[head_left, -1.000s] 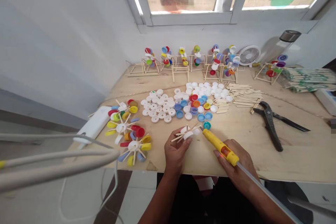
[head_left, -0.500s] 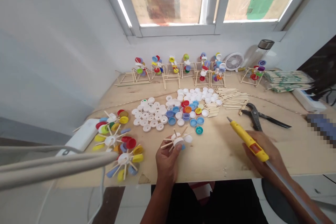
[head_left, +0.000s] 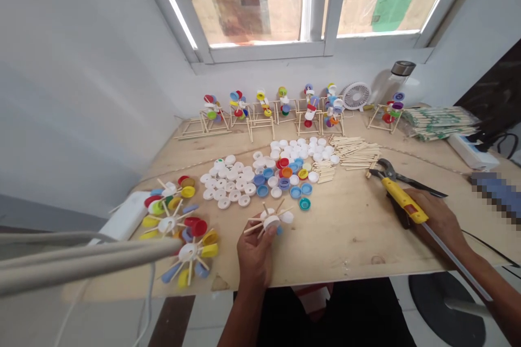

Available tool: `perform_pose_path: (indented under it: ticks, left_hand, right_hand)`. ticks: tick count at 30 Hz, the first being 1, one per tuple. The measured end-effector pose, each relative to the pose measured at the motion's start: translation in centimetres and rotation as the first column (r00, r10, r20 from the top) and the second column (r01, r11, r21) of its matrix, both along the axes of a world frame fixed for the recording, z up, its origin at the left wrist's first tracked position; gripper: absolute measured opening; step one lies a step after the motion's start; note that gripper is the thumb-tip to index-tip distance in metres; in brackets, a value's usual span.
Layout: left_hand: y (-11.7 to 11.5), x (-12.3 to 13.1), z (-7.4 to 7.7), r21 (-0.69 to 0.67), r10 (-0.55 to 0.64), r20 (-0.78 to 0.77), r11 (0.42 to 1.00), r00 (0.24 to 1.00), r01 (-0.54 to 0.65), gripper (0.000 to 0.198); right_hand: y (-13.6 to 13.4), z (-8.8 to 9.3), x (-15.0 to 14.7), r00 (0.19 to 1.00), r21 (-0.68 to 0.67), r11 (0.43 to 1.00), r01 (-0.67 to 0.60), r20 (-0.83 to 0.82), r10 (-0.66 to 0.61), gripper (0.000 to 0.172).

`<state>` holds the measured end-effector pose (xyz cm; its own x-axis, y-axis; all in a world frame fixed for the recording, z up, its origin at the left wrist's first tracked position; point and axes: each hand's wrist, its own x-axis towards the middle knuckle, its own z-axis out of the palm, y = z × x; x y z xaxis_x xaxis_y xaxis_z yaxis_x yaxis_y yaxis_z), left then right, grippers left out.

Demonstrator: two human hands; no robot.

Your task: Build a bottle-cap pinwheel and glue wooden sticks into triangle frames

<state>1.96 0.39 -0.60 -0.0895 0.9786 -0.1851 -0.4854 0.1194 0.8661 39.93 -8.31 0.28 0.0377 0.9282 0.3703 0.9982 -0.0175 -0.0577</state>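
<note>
My left hand [head_left: 255, 252] pinches a small wheel [head_left: 271, 222] made of white bottle caps with thin wooden sticks poking out around it. A white cap and a blue cap sit on its right side. My right hand [head_left: 437, 219] is wrapped round a yellow hot glue gun [head_left: 404, 200] with a clear glue stick trailing from its back. The gun's nozzle points left, beside the black-handled pliers [head_left: 391, 169]. Loose white caps [head_left: 230, 181] and coloured caps [head_left: 284, 183] lie beyond my left hand. Part of the gun's handle is hidden by my fingers.
Several finished cap wheels [head_left: 188, 252] lie at the left by a white power strip [head_left: 132, 211]. Cut sticks [head_left: 354, 152] are piled mid-table. Stick frames with wheels [head_left: 309, 114], a small fan [head_left: 356, 96] and a bottle [head_left: 393, 84] line the wall. A cable [head_left: 101, 260] crosses the left foreground.
My right hand has moved right with the glue gun, whose nozzle is now close to the pliers. My left hand keeps hold of the wheel. The view has shifted slightly.
</note>
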Motion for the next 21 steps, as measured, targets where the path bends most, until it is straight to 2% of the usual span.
perform_pose_path:
  ticks: [6,10,16,21]
  left_hand:
    - [0.0,-0.1,0.3,-0.017,-0.007,-0.002,1.0,1.0,0.007,0.035]
    - [-0.1,-0.1,0.3,-0.015,-0.012,0.001,1.0,1.0,0.012,0.036]
    - [-0.1,-0.2,0.1,-0.02,-0.013,0.015,1.0,1.0,0.014,0.038]
    - [0.0,-0.1,0.0,-0.011,-0.01,-0.001,1.0,1.0,0.01,0.038]
  right_hand:
    - [0.8,0.0,-2.7,0.999,0.014,1.0,-0.01,-0.037,0.01,0.031]
    - [1.0,-0.2,-1.3,0.999,0.028,0.999,-0.031,0.015,0.03,0.029]
    - [1.2,0.5,0.6,0.976,0.015,1.0,0.011,0.218,-0.014,0.027]
    - [1.3,1.4,1.3,0.969,-0.056,0.995,-0.082,0.227,0.093,0.028]
